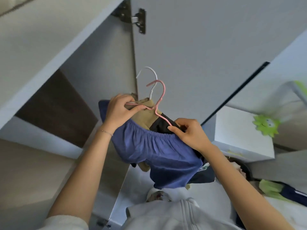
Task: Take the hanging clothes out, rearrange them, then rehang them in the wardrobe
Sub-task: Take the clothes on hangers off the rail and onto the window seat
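Note:
I hold a bundle of hung clothes up in front of the open wardrobe. A pink hanger [159,98] and a white hanger [152,80] stick up from the bundle, hooks free in the air. My left hand [119,109] pinches the pink hanger's left arm against a tan garment [148,117]. My right hand [189,133] grips the hanger's right arm together with a black garment [162,125]. A blue garment with an elastic waistband [159,153] hangs in front of both.
The open white wardrobe door [207,55] with its metal hinge [140,20] stands behind the hangers. A white box [240,135] with a green toy [265,124] sits at right. A white zipped garment [174,213] lies below, dark and green items [272,188] at right.

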